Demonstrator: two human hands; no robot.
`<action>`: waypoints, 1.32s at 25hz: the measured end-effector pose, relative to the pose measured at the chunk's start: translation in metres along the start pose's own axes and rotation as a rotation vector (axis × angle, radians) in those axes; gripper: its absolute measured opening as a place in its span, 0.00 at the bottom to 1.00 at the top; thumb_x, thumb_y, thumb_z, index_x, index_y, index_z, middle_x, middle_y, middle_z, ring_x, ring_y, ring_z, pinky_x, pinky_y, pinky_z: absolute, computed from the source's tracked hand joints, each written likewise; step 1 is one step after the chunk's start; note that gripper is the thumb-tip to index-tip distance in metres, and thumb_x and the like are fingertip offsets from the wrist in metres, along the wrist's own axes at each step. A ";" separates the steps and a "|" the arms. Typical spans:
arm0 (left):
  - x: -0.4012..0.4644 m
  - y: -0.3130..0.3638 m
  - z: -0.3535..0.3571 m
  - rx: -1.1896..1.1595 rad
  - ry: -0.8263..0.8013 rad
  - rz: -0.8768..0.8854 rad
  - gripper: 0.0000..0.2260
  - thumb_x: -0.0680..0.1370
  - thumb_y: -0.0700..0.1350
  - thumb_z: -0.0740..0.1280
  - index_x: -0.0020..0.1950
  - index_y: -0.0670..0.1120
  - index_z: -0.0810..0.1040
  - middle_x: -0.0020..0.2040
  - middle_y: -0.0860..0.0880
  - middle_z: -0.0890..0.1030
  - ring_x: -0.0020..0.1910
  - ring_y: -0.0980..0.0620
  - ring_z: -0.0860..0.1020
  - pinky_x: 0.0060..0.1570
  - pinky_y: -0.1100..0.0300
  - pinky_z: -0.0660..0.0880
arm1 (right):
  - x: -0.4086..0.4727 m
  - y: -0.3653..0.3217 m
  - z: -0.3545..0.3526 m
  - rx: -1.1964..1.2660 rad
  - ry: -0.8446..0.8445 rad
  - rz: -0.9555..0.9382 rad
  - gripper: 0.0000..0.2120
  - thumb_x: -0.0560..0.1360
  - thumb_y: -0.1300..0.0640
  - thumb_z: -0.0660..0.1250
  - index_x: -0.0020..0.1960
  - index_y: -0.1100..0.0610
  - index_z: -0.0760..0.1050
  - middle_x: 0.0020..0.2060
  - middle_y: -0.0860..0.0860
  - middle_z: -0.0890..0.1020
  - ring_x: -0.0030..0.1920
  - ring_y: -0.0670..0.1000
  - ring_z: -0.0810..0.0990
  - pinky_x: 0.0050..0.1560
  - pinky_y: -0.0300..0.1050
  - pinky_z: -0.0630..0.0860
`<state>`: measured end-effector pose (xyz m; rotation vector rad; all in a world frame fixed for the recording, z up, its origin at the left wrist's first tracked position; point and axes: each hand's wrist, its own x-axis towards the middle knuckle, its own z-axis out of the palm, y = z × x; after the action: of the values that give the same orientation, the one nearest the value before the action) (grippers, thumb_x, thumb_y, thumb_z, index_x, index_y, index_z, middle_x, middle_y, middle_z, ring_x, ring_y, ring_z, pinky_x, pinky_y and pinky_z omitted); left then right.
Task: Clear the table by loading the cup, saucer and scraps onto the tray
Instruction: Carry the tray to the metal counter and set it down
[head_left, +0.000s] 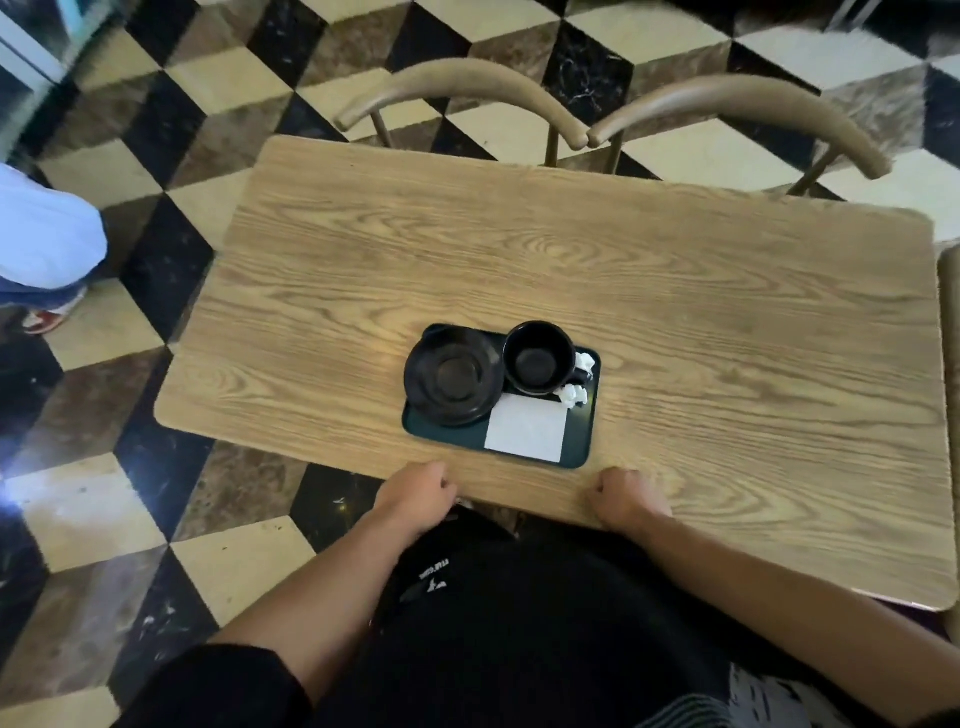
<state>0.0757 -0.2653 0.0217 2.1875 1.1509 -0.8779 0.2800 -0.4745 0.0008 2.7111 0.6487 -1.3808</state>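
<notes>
A dark green tray (581, 451) lies near the front edge of the wooden table (571, 260). On it sit a black saucer (453, 376) at the left, a black cup (540, 357) at the back right, a flat white napkin (525, 428) at the front, and crumpled white paper scraps (573, 395) by the cup. My left hand (415, 493) rests at the table's near edge, left of the tray, fingers curled with nothing in them. My right hand (626, 496) rests on the edge to the tray's right, also curled into a loose fist.
Two curved wooden chair backs (467, 83) (743, 101) stand at the table's far side. Another chair edge (949, 364) shows at the right. A person's leg and shoe (47, 260) stand on the checkered floor at the left.
</notes>
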 end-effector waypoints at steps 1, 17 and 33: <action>0.012 -0.012 -0.012 -0.010 0.035 -0.002 0.11 0.81 0.53 0.61 0.49 0.48 0.78 0.49 0.48 0.82 0.46 0.46 0.79 0.44 0.53 0.76 | 0.004 -0.005 0.000 0.049 0.001 0.074 0.18 0.78 0.49 0.60 0.61 0.57 0.79 0.60 0.58 0.82 0.60 0.60 0.80 0.58 0.50 0.78; 0.150 -0.065 -0.097 -0.910 -0.002 -0.173 0.17 0.74 0.56 0.62 0.48 0.43 0.80 0.47 0.38 0.85 0.44 0.37 0.85 0.47 0.35 0.83 | 0.039 -0.065 -0.038 0.764 0.350 0.398 0.17 0.82 0.55 0.54 0.58 0.65 0.77 0.55 0.64 0.82 0.57 0.64 0.79 0.50 0.49 0.71; 0.183 -0.043 -0.066 -1.212 -0.042 -0.293 0.30 0.72 0.62 0.62 0.68 0.47 0.78 0.67 0.45 0.81 0.65 0.40 0.78 0.70 0.37 0.72 | 0.071 -0.061 -0.025 1.154 0.335 0.330 0.10 0.82 0.58 0.63 0.53 0.53 0.83 0.47 0.52 0.87 0.50 0.55 0.85 0.56 0.57 0.83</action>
<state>0.1382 -0.1033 -0.0762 1.0172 1.4509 -0.1672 0.3127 -0.3885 -0.0298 3.6221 -0.8974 -1.4784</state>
